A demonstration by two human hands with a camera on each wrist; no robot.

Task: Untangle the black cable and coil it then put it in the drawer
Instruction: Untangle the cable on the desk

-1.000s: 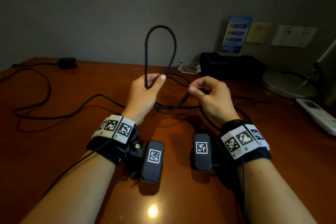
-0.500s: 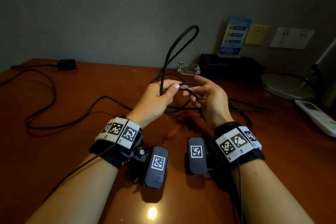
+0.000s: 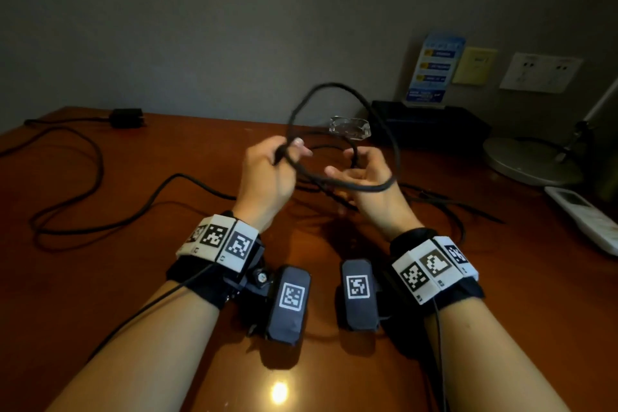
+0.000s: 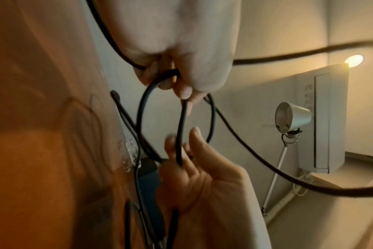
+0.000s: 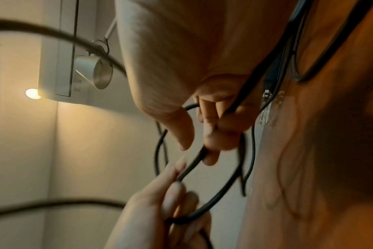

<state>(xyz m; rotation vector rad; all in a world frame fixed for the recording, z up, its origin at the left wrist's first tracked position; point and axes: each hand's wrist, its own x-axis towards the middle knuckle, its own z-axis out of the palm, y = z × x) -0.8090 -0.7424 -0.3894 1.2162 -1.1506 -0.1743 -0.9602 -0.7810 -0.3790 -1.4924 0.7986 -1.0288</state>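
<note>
Left hand (image 3: 267, 177) pinches the black cable (image 3: 368, 188); right hand (image 3: 366, 174) seemingly curls round its loop — both over the table (image 3: 100, 294), mid-surface.

Hotel room — desk (image 3: 100, 278), info card (image 3: 434, 67), remote (image 3: 582, 217)

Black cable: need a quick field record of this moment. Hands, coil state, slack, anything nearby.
left hand: grips the black cable where the loop closes
right hand: palm up, fingers curled round a strand of the loop
coil: loop held in the air above the desk
slack: long run lies loose on the desk, to the left
drawer: not in view
nearby: glass ashtray, white remote, black adapter
</note>
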